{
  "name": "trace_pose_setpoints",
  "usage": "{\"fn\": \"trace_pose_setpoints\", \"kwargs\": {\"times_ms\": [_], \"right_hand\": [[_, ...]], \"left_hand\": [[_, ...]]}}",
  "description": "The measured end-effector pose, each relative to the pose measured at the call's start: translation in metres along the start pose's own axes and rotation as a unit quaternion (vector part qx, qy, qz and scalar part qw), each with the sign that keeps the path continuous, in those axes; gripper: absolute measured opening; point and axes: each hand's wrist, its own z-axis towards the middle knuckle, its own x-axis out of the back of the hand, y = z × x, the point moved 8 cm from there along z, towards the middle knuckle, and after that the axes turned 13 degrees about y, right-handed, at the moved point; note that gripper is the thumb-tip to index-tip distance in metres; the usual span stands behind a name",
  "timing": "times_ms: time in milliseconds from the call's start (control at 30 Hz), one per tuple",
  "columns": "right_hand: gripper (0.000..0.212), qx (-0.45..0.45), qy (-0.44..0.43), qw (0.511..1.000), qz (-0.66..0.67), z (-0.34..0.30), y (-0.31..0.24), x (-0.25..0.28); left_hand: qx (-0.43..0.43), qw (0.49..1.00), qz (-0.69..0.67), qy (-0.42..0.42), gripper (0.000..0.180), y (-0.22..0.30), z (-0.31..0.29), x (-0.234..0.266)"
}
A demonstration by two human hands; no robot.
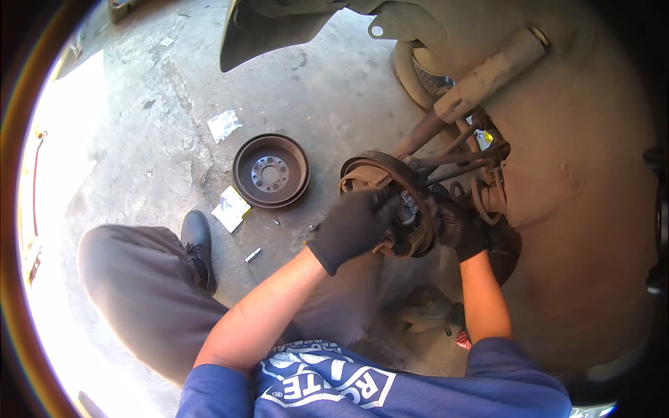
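In front of me is a rusty drum brake assembly (368,174), with its curved shoes inside a round backing plate (404,167). My left hand (354,224), in a black glove, reaches into its open face with the fingers curled. Whatever those fingers hold is hidden behind the glove. Black-gloved too, my right hand (458,226) is at the plate's back side, close to the rim. Its fingers are bent, and what they grip is out of sight. A metal wheel cylinder (408,203) shows between the hands.
A removed brake drum (270,171) lies on the concrete floor (167,139). Near it are a yellow-and-white packet (231,210), a crumpled wrapper (224,125) and a small metal socket (253,255). A shock absorber (491,75) and suspension arms slope above the right hand, beside brown bodywork (585,195).
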Motion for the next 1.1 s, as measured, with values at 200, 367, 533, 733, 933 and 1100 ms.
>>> {"fn": "trace_pose_setpoints", "kwargs": {"times_ms": [200,367,533,733,933,1100], "right_hand": [[0.033,0.069,0.025,0.996,-0.056,-0.006,-0.001,0.002],[0.031,-0.044,-0.013,0.998,-0.04,0.005,0.006,0.024],[0.033,0.17,-0.053,0.851,-0.494,0.007,-0.014,0.038],[0.042,-0.08,0.074,0.961,-0.255,0.001,-0.001,0.067],[0.038,-0.23,0.15,0.961,0.038,-0.008,0.013,0.05],[0.052,0.038,0.066,0.9,-0.428,0.002,-0.01,0.05]], "left_hand": [[-0.268,0.954,0.135,-0.019,0.062,0.005,0.067,0.005],[-0.245,0.963,0.087,-0.067,0.081,-0.027,0.091,-0.014],[-0.343,0.932,0.098,-0.063,0.092,-0.024,0.088,-0.008],[-0.34,0.933,0.12,-0.001,0.097,-0.026,0.079,-0.013],[-0.302,0.94,0.158,0.03,0.097,-0.008,0.069,-0.001],[-0.311,0.927,0.209,-0.018,0.108,0.0,0.063,0.004]]}}
